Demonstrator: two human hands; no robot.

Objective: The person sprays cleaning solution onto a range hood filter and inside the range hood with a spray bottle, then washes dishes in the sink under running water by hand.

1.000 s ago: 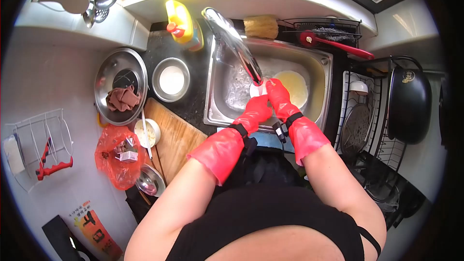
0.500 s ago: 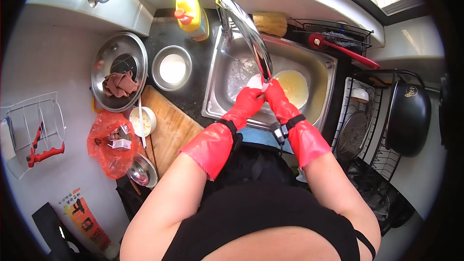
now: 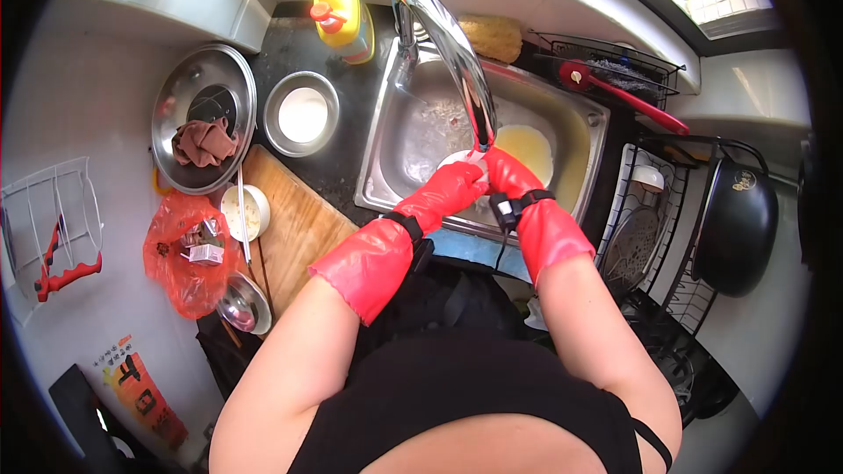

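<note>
My left hand (image 3: 458, 184), in a red rubber glove, has its fingers closed around a small white bowl (image 3: 456, 158) under the tap. My right hand (image 3: 511, 174), gloved the same way, is closed at the bowl's right side, its fingers close to the left ones. Much of the bowl is hidden by the gloves and the curved chrome faucet (image 3: 452, 48). Below them is the steel sink (image 3: 373, 154). Just beyond my right hand, a larger round dish with yellowish liquid (image 3: 529, 151) sits in the sink.
Left of the sink are a metal bowl (image 3: 325, 140), a yellow bottle (image 3: 347, 17), a wooden cutting board (image 3: 303, 219), a large lid (image 3: 176, 96) with a brown cloth, and a red plastic bag (image 3: 171, 272). Dish racks (image 3: 654, 228) and a black pan (image 3: 738, 219) stand at right.
The view has shifted slightly. Both hands stay together under the faucet with the white bowl, a little lower in the sink, and more of the sink floor shows behind them.
</note>
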